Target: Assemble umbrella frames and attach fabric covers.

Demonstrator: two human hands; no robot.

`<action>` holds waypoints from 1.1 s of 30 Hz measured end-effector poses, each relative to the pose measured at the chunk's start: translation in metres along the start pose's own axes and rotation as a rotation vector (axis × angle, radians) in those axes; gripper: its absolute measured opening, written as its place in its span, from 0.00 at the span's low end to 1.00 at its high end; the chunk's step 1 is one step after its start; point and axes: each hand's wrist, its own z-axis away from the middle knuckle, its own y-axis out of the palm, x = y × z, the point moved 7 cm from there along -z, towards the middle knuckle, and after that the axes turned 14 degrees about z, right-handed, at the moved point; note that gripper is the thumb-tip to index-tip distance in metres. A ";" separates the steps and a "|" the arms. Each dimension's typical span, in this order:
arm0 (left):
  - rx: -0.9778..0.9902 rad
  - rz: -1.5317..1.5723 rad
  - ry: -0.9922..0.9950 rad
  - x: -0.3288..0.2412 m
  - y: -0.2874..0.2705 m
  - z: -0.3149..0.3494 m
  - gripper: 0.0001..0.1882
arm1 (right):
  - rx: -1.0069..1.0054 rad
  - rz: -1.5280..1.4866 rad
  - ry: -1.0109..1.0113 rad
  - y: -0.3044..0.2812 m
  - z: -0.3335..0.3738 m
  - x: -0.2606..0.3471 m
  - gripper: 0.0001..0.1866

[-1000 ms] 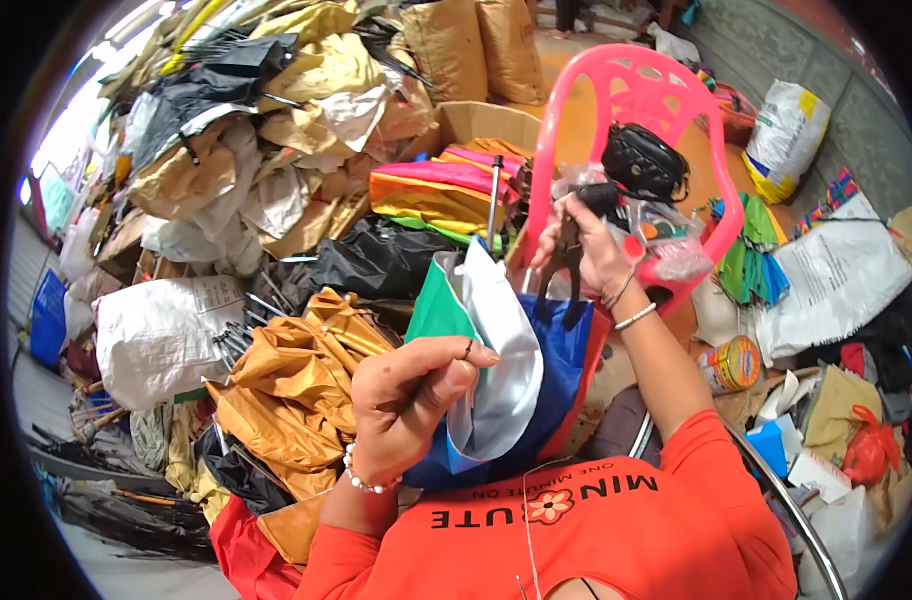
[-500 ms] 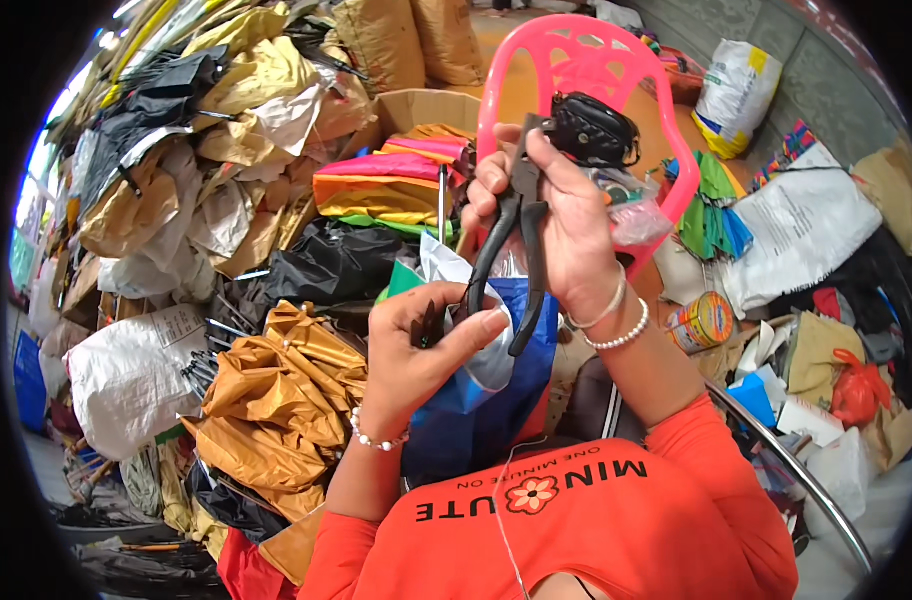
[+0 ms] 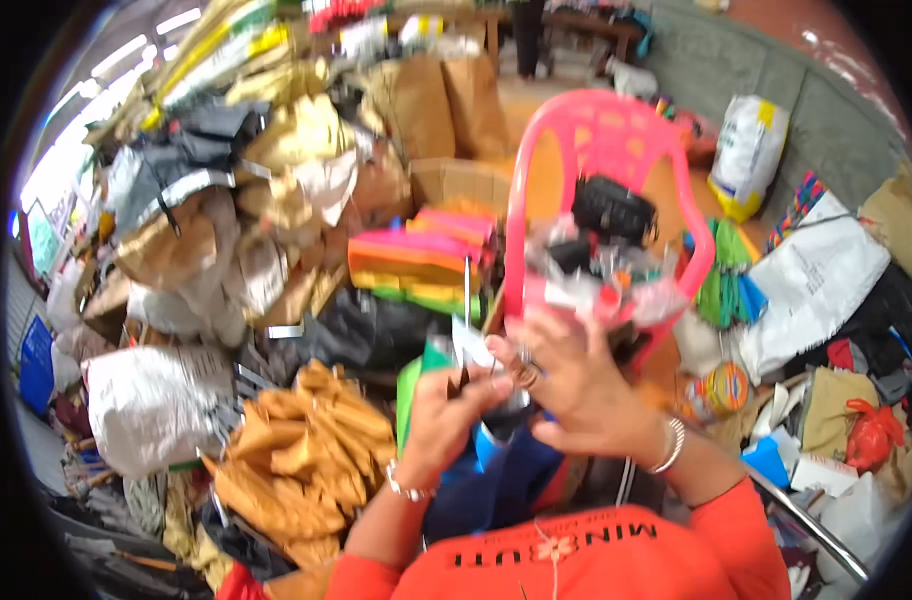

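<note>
The left hand (image 3: 446,420) was pinched, the right hand (image 3: 591,390) spread, their holds too blurred to tell; a black bag (image 3: 614,210) sat toward the pink chair (image 3: 517,225)'s back edge.

A pink plastic chair (image 3: 517,240) carries a black bag (image 3: 613,209) and plastic packets (image 3: 660,299).

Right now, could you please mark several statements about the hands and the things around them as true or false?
Orange-brown fabric lies to the left of the left hand. True.
The two hands are far apart. False: the right hand is close to the left hand.
Nothing is on the seat beyond the hands. False: a black bag is on a pink chair.
A red plastic bag is at the picture's right. True.
</note>
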 end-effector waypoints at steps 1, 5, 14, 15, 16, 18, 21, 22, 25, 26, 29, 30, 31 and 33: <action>0.061 0.069 0.046 -0.003 0.007 0.000 0.05 | -0.073 0.064 0.028 0.002 -0.003 -0.003 0.35; 0.069 0.149 0.178 -0.011 0.008 0.002 0.07 | -0.234 -0.490 0.093 0.021 -0.004 -0.025 0.35; 0.426 0.087 0.409 -0.041 0.079 0.035 0.08 | -0.641 -1.600 0.538 0.015 0.018 -0.110 0.14; 0.555 0.079 0.355 -0.041 0.088 0.039 0.09 | -0.678 -1.592 0.470 0.006 0.016 -0.112 0.14; 0.515 0.151 0.297 -0.044 0.076 0.036 0.07 | -0.629 -1.559 0.454 -0.001 0.012 -0.112 0.13; 0.349 0.364 0.313 -0.052 0.038 0.013 0.02 | -0.619 -1.534 0.365 -0.022 0.004 -0.109 0.12; 0.221 0.611 0.257 -0.034 -0.009 -0.009 0.05 | -0.497 -1.652 0.267 -0.047 -0.015 -0.100 0.10; 0.246 0.646 0.223 -0.025 -0.016 -0.011 0.05 | -0.476 -1.733 0.183 -0.052 -0.028 -0.095 0.09; 0.364 0.740 0.143 -0.006 -0.024 -0.008 0.06 | -0.326 -1.909 0.068 -0.045 -0.070 -0.076 0.12; 0.328 0.743 0.133 -0.002 -0.029 -0.007 0.06 | -0.252 -1.864 -0.026 -0.042 -0.088 -0.068 0.14; 0.437 0.773 0.148 -0.004 -0.024 -0.002 0.06 | -0.249 -2.005 -0.151 -0.024 -0.130 -0.049 0.15; 0.443 0.796 0.150 -0.005 -0.024 -0.002 0.06 | -0.283 -2.100 -0.163 -0.018 -0.137 -0.045 0.14; 0.472 0.767 0.149 -0.006 -0.022 -0.001 0.06 | -0.318 -2.193 -0.180 -0.012 -0.145 -0.040 0.13; 0.482 0.814 0.130 -0.004 -0.021 -0.001 0.07 | -0.338 -2.267 -0.176 -0.002 -0.155 -0.032 0.16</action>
